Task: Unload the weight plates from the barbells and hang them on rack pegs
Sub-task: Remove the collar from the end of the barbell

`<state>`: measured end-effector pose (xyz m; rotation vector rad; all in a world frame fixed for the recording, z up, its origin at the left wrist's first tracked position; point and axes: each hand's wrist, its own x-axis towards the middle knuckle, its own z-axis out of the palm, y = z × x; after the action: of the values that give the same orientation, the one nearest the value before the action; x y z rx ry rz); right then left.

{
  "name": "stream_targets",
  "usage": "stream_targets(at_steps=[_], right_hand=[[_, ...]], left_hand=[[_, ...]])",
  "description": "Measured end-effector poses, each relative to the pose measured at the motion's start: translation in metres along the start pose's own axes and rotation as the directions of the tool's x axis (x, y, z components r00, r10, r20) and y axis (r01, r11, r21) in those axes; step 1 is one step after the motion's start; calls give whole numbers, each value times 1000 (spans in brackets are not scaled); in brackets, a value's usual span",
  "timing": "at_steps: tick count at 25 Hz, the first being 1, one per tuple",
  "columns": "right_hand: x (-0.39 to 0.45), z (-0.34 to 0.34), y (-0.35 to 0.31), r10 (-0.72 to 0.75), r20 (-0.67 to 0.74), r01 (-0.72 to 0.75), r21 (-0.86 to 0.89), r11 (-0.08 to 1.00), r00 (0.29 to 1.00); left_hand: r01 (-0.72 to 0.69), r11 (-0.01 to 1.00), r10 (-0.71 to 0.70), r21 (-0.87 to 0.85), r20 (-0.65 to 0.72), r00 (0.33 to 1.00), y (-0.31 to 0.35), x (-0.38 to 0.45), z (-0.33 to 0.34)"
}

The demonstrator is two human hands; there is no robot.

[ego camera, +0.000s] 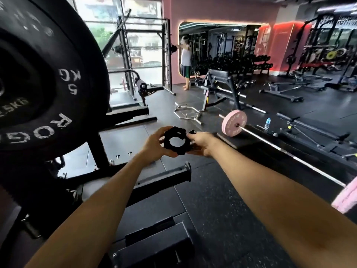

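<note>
With both hands, left and right, gripping the black collar (its lever under our right fingers), we should set it aside before reaching for the pink plate.

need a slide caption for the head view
Both hands, left hand and right hand, hold a black plastic barbell collar beside a large black weight plate; a pink-plated barbell lies beyond.
</note>
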<state>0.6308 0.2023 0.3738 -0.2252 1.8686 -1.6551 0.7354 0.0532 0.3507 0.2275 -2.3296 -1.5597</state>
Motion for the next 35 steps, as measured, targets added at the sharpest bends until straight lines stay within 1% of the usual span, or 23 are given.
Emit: stream_targets(at_steps=[2, 4, 6, 9, 11, 13, 17, 19, 22, 28, 31, 32, 33, 35], right_hand=[[47, 9, 14, 32, -26, -32, -6, 999, 999], [89, 16, 31, 53, -61, -54, -12, 998, 997], [124, 22, 50, 91, -137, -94, -16, 995, 986], [180, 26, 86, 119, -254, -139, -61, 988, 960], [214, 28, 111, 156, -263, -183, -80, 980, 952], [237, 34, 131, 188, -241, -212, -79, 974, 952], [266, 39, 164, 231, -264, -281, -173, 944, 937], [277, 41, 176, 215, -269, -286, -264, 921, 939], [287, 40, 191, 189, -277, -291, -391, 873, 942], [291, 41, 205, 141, -302, -263, -411, 873, 943], [286, 42, 200, 145, -286, -275, -490, 827, 947], [281, 41, 199, 122, -289, -267, -541, 798, 949], [274, 39, 197, 69, -284, -234, -603, 763, 956], [256, 32, 191, -74, -202, -100, -731, 675, 977]], left_hand=[[47, 999, -47, 8, 20, 999, -33, 29, -5], [123, 992, -123, 13, 45, 991, -68, 55, -6], [180, 983, -181, 24, 56, 982, -105, 77, -2], [247, 968, -248, 45, 26, 968, -161, 103, 9], [309, 950, -310, 43, 22, 950, -196, 116, 17], [362, 931, -364, 48, 40, 930, -231, 127, 24], [407, 905, -418, 124, 82, 905, -278, 140, 33], [424, 887, -444, 182, 89, 891, -292, 146, 37], [439, 873, -467, 214, 104, 878, -313, 150, 43], [451, 858, -482, 247, 82, 872, -331, 152, 49], [451, 847, -496, 281, 114, 861, -324, 147, 46], [448, 847, -494, 286, 109, 863, -319, 144, 45], [436, 848, -480, 302, 88, 873, -312, 139, 41], [389, 845, -424, 366, 17, 906, -296, 129, 31]])
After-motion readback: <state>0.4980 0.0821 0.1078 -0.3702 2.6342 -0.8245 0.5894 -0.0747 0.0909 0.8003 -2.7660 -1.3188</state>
